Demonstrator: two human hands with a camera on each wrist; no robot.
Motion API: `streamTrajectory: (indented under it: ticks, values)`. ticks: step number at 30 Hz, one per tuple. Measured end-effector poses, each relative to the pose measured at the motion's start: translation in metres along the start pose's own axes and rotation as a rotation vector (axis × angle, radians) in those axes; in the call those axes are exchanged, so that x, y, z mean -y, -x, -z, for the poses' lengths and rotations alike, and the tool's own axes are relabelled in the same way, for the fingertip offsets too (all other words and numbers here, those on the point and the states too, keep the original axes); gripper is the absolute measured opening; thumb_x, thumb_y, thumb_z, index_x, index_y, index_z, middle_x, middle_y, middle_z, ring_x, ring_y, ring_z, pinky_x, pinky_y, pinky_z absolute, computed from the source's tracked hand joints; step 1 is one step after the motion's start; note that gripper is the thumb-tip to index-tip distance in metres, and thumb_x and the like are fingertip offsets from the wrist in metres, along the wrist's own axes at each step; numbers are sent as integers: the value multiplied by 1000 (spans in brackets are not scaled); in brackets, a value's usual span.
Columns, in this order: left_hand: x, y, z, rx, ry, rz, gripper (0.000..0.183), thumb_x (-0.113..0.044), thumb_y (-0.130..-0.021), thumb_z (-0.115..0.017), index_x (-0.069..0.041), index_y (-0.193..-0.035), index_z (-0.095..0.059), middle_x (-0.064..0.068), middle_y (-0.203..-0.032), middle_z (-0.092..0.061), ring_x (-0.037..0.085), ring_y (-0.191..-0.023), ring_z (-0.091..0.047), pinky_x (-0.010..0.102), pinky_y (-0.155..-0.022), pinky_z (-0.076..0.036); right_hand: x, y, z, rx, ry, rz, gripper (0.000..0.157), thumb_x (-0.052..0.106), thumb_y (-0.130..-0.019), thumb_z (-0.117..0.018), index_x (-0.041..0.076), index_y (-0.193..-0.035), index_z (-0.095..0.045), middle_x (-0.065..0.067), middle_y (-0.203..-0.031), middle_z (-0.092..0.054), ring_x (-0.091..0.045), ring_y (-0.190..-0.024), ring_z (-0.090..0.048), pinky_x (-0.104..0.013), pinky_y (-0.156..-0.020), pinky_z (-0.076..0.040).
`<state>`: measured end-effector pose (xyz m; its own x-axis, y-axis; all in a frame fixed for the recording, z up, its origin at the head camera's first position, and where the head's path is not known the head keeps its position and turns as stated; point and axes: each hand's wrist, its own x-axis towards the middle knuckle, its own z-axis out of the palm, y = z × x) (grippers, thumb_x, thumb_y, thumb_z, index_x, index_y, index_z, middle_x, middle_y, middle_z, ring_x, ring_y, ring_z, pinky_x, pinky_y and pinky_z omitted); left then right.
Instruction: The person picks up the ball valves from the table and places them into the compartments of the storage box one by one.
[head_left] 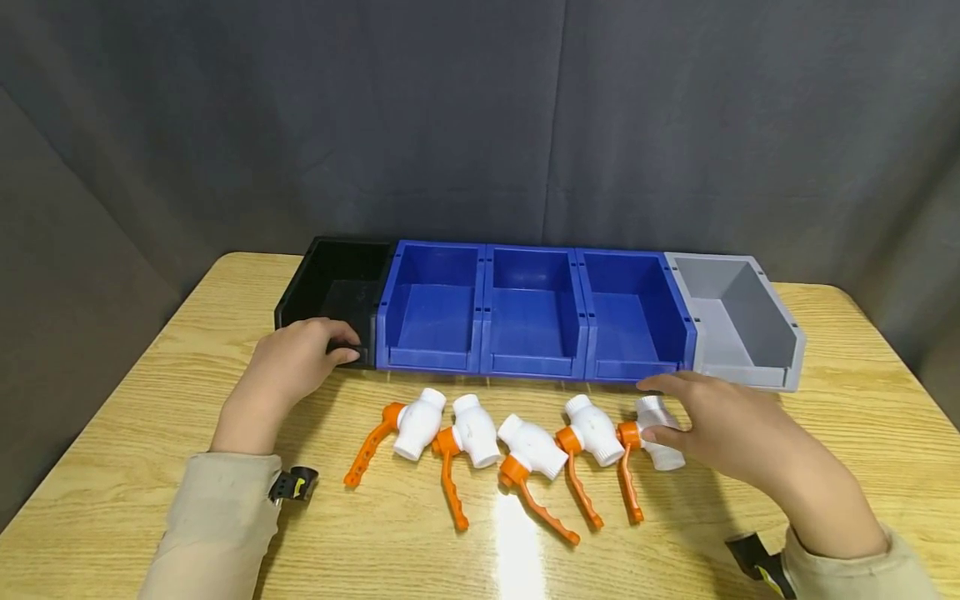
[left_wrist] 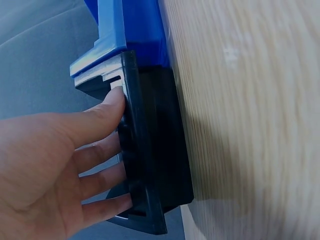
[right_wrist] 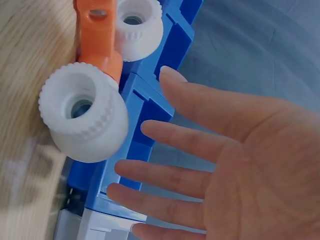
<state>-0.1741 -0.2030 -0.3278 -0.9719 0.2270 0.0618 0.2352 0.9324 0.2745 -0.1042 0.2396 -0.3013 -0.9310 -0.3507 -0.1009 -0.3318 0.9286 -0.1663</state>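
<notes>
My left hand (head_left: 292, 362) rests at the front rim of the black bin (head_left: 326, 250). Up close in the left wrist view, the thumb (left_wrist: 112, 102) lies along that rim, with the other fingers spread and loosely straight against it. Over the right end of a row of white ball valves with orange lever handles hovers my right hand (head_left: 720, 421). Its thumb and fingers are spread around the rightmost valve (head_left: 663, 454), partly covering it in the head view. From the right wrist, the palm faces that valve's ribbed white body (right_wrist: 95, 142), fingers apart from it.
Three blue bins (head_left: 532, 367) stand side by side between the black bin and a grey bin (head_left: 750, 377) on the right. Several more valves, including a leftmost valve (head_left: 420, 423), lie before them on the wooden table (head_left: 150, 408). A dark curtain (head_left: 450, 117) hangs behind.
</notes>
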Motion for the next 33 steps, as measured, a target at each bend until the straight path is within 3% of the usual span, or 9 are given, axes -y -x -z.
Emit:
streamTrajectory:
  ticks: [8, 13, 17, 22, 33]
  values:
    - [-2, 0, 0, -15, -5, 30, 18, -22, -94, -70, -10, -107, -74, 14, -110, -71, 34, -97, -65, 55, -81, -50, 1, -6, -9, 74, -31, 29, 61, 38, -80, -82, 9, -130, -62, -15, -116, -66, -29, -92, -66, -49, -70, -54]
    - [-3, -1, -1, -20, -4, 34, 18, -22, -93, -71, -9, -105, -74, 14, -108, -71, 34, -96, -65, 54, -80, -50, 2, -8, -15, 90, -19, 7, 68, 45, -75, -84, 11, -129, -62, -20, -123, -61, -32, -92, -65, -50, -67, -53]
    - [-3, -1, -1, -16, -3, 39, 18, -23, -93, -71, -10, -106, -74, 14, -109, -71, 34, -96, -65, 54, -79, -50, 4, -9, -20, 113, -30, -14, 71, 39, -72, -88, 10, -130, -60, -20, -124, -58, -31, -88, -64, -49, -65, -53]
    - [-4, 0, -1, -5, 2, 53, 19, -23, -94, -70, -10, -107, -74, 14, -109, -71, 34, -95, -65, 55, -79, -50, 6, -11, -26, 108, -32, -6, 65, 27, -71, -88, 9, -127, -60, -18, -115, -57, -27, -80, -61, -46, -60, -52]
    - [-7, 1, -1, -3, 7, 68, 21, -22, -94, -70, -8, -109, -74, 15, -112, -70, 35, -98, -64, 55, -82, -49, 7, -14, -28, 76, 17, 24, 46, 23, -73, -87, 14, -113, -65, -11, -107, -58, -26, -77, -61, -47, -59, -52]
